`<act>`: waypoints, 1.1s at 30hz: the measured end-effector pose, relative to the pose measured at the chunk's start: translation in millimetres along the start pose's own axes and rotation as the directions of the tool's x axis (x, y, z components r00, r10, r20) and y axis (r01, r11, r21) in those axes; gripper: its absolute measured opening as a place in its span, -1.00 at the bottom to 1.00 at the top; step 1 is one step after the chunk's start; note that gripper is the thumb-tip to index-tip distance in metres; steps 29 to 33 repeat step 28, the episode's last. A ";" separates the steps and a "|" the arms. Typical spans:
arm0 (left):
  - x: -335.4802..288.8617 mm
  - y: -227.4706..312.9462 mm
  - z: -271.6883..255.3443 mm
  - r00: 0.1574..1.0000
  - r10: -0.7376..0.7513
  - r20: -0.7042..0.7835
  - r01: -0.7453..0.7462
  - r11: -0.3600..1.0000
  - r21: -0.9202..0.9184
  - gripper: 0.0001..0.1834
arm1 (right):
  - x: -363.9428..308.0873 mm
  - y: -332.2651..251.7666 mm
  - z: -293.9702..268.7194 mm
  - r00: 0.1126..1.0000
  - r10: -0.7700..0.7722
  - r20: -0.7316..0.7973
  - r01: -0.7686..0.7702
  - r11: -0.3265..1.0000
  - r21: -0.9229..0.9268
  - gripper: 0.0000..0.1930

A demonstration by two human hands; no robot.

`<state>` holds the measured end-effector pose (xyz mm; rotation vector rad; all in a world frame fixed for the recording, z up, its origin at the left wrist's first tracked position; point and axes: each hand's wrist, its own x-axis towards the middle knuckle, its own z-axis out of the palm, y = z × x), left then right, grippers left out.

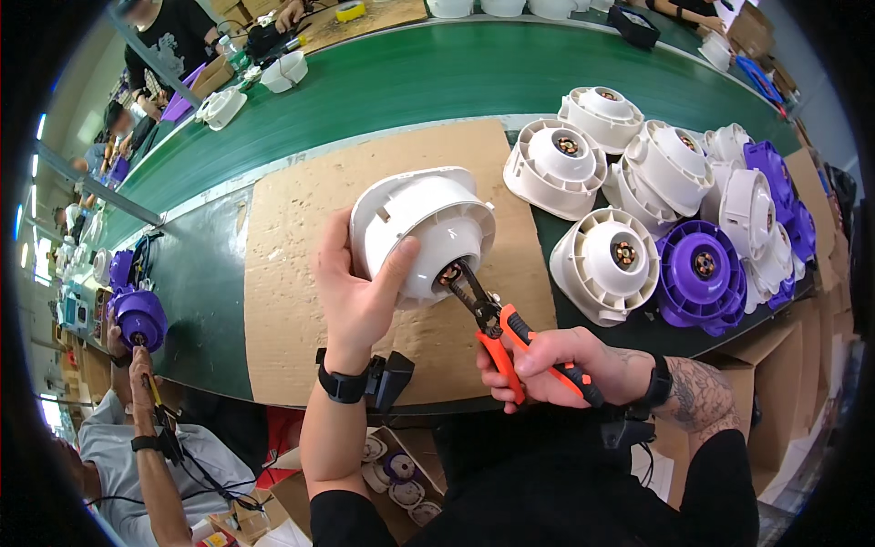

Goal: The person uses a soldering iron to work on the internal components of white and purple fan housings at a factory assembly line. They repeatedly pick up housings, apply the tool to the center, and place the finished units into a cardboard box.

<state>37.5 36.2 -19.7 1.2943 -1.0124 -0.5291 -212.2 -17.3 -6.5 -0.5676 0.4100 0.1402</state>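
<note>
My left hand [360,283] grips a white round plastic housing [424,219] above the cardboard sheet, thumb across its front. The housing is tilted, its domed hub turned toward me and to the right. In my right hand [565,360] is a pair of pliers [497,328] with orange and black handles and dark jaws. The jaw tips reach into the opening at the centre of the hub, where copper-coloured parts show. Whether the jaws pinch anything there I cannot tell. Both wrists wear black straps.
Several white housings [605,264] and purple housings [700,264] crowd the table's right side. A cardboard sheet [301,273] lies under my hands; a green conveyor belt [383,82] runs beyond. At left, a co-worker holds a purple housing [138,319]. An open carton [401,474] of round parts sits below the table edge.
</note>
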 end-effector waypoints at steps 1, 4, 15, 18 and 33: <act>-0.1 0.3 -0.3 1.000 -0.003 0.005 0.003 1.000 0.007 -0.47 | 0.8 0.0 -0.4 1.000 0.000 0.000 0.000 1.000 0.010 -0.57; -0.2 -1.0 -0.1 1.000 0.001 -0.008 -0.001 1.000 0.001 -0.46 | 2.5 -0.6 1.3 1.000 0.001 -0.014 -0.001 0.999 0.032 -0.57; -0.4 -4.2 1.7 0.997 0.074 0.001 -0.074 0.996 0.059 -0.46 | 3.2 -9.9 2.4 0.991 0.097 -0.087 -0.108 0.985 -0.134 -0.50; -0.8 -3.6 3.2 0.996 0.084 0.003 -0.084 0.994 0.071 -0.46 | 2.0 -10.9 3.4 0.990 0.095 -0.108 -0.111 0.983 -0.146 -0.51; -2.4 -1.4 3.0 0.993 0.114 0.018 -0.116 0.984 0.137 -0.44 | 7.0 -5.8 -7.1 0.994 0.081 -0.074 -0.084 0.996 -0.041 -0.66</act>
